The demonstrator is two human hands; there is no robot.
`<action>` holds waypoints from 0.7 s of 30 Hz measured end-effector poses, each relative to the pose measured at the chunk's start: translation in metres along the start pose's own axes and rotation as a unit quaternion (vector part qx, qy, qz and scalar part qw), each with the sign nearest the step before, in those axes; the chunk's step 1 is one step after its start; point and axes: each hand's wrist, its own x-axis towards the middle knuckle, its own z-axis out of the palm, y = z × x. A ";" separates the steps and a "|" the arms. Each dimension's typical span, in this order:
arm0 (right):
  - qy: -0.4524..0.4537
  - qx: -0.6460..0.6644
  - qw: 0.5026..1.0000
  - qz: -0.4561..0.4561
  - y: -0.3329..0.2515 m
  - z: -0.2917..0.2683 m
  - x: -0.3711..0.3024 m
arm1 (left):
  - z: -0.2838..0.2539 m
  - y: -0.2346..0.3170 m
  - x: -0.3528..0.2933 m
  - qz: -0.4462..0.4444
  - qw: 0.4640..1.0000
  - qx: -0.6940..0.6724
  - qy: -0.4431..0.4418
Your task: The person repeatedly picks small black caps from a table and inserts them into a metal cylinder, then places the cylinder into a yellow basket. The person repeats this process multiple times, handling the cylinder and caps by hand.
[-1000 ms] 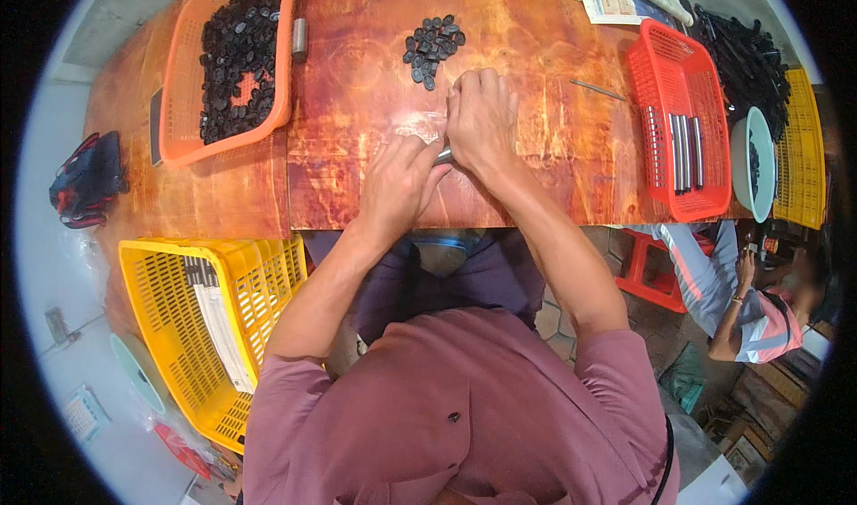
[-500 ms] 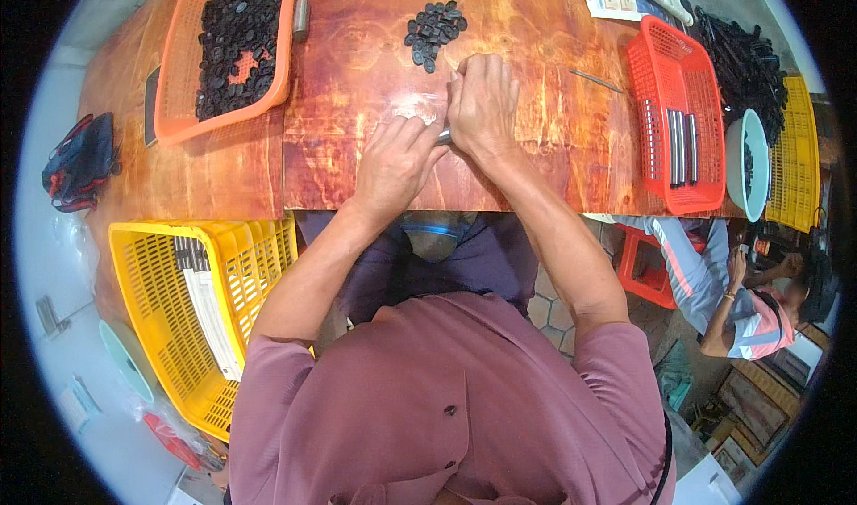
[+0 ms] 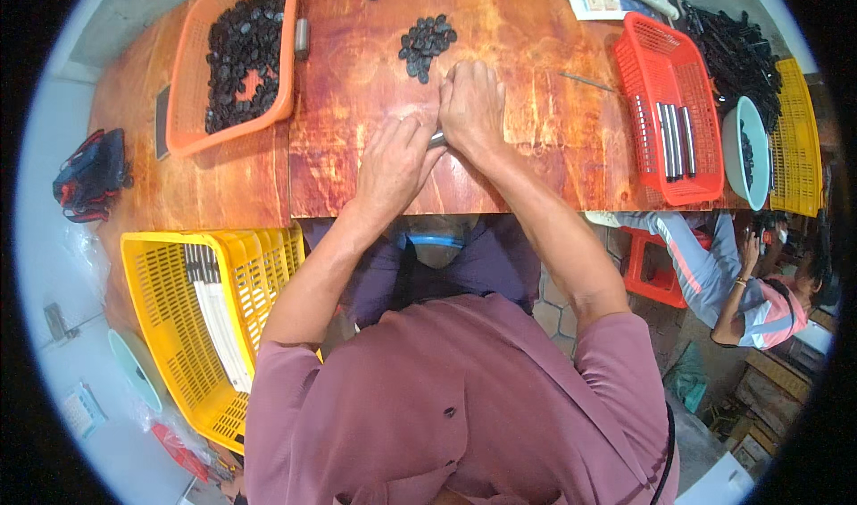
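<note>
Near the front of the table, both hands are closed around a short metal tube [image 3: 436,139]; only a silvery bit shows between them. My left hand [image 3: 391,161] wraps its left end, fingers curled over it. My right hand [image 3: 473,112] presses at the other end, its knuckles pointing away from me. What lies under the right fingers is hidden. Just beyond the hands sits a small pile of black oval caps [image 3: 426,48] on the wooden table [image 3: 357,76].
An orange basket [image 3: 284,103] of black caps stands at the left. A red basket [image 3: 654,170] with several metal tubes is at the right, beside a pale green bowl [image 3: 734,152]. A thin rod [image 3: 585,82] lies on the table. Yellow crates [image 3: 170,326] stand lower left. Another person [image 3: 759,313] sits at the right.
The whole view has shifted slightly. Both hands keep nearly the same grip on the metal tube, with little visible movement.
</note>
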 end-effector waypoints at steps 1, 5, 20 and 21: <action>0.005 0.032 0.999 0.019 0.000 -0.002 0.001 | -0.001 0.001 0.001 0.002 1.000 0.006 -0.001; 0.060 0.220 0.968 0.102 0.009 -0.005 0.003 | 0.002 0.009 0.009 -0.014 0.994 0.100 -0.042; 0.114 0.357 0.917 0.134 0.012 -0.009 -0.001 | -0.024 0.004 0.003 -0.446 0.574 -0.685 -0.036; 0.114 0.350 0.920 0.132 0.012 -0.010 -0.002 | -0.022 0.009 0.003 -0.449 0.533 -0.717 -0.031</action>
